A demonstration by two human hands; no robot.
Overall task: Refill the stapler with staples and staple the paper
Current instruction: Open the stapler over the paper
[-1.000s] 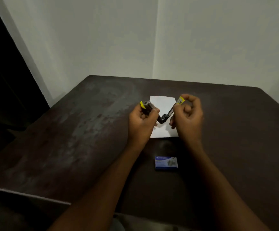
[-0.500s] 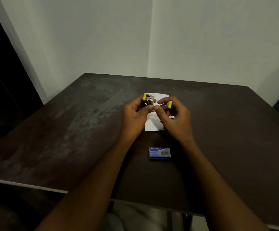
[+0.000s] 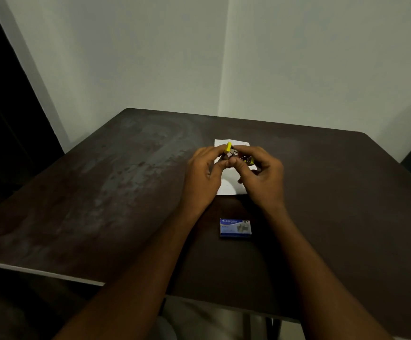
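Your left grip (image 3: 204,173) & right grip (image 3: 263,177) both pinch the stapler (image 3: 233,153), held over the paper (image 3: 231,186), mid-surface (image 3: 125,192). Staple box (image 3: 235,228) lies nearer you, looks shut. Refill: can't tell if done. Stapling prob. not yet done.

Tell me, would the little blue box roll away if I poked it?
Probably not: the blue box lies flat on the table, so it would likely slide, not roll. It looks small, probably light enough to lift easily.

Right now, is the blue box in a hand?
No, the box lies on the table; left hand and right hand hold the stapler.
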